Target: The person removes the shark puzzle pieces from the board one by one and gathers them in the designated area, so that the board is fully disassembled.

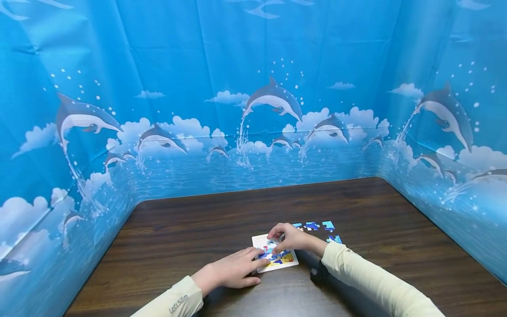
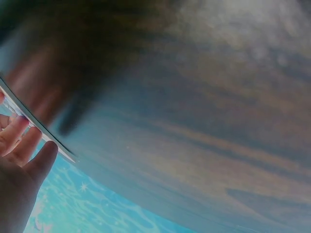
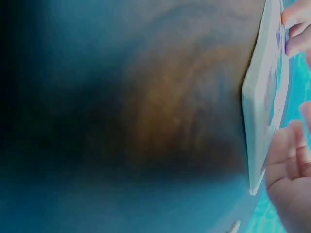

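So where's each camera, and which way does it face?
Head: on the person's head, facing forward and down at the jigsaw tray, wooden table and dolphin curtain; left hand, right hand and cream sleeves show.
Left wrist: worn there, facing low across the wooden table, jigsaw tray's edge at one side; left hand shows.
Right wrist: worn there, facing the jigsaw tray's side; both hands partly show.
Head and right wrist share the jigsaw tray and both hands.

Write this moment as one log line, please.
left hand: touching puzzle | right hand: over puzzle, grip unclear | loose pieces: on table
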### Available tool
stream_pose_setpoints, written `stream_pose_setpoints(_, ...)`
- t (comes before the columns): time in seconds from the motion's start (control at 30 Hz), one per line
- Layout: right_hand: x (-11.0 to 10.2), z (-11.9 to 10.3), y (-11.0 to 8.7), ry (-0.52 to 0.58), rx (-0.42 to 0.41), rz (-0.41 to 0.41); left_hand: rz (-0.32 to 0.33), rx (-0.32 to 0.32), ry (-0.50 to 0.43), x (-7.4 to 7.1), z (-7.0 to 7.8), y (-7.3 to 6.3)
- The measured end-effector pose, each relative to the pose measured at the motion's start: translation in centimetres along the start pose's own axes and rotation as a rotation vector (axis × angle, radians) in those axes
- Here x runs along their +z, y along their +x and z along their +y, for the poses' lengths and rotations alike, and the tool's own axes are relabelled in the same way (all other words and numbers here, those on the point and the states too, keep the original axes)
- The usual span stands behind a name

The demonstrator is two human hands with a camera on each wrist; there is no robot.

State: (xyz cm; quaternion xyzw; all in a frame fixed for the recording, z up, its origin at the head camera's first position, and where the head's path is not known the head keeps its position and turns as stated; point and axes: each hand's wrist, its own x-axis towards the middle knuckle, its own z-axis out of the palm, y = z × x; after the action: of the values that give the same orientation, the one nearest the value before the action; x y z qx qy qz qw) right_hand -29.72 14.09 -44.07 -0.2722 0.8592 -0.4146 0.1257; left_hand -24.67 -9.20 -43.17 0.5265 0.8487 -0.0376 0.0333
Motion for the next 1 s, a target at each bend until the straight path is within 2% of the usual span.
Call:
stream_pose_setpoints(0.07,0.1,0.0,-0.1,-0.105,-0.003,0.000,-0.003,0.001,-0.006,0.1,0.0,0.0)
stream_pose_setpoints(0.17,0.2,-0.2,-0.1,-0.171,0.009,-0.023,-0.008,0.000,-0.015,0.2,0.0,0.0)
stream_pose_setpoints(0.37,0.4,-0.9,0.2,-0.188,0.038,-0.064,-0.036,-0.026,-0.069,0.2,0.1,0.1)
stream_pose_setpoints(0.57,0.6,-1.4,0.4,-0.210,0.073,-0.068,-0.039,-0.042,-0.110,0.4,0.3,0.2)
stream_pose_setpoints(0.77,0.8,-1.8,0.6,-0.174,0.103,-0.068,-0.035,-0.043,-0.117,0.4,0.4,0.2)
stream_pose_setpoints(1.0,0.3,-1.8,0.9,-0.154,0.096,-0.087,-0.040,-0.043,-0.102,-0.1,0.4,0.2)
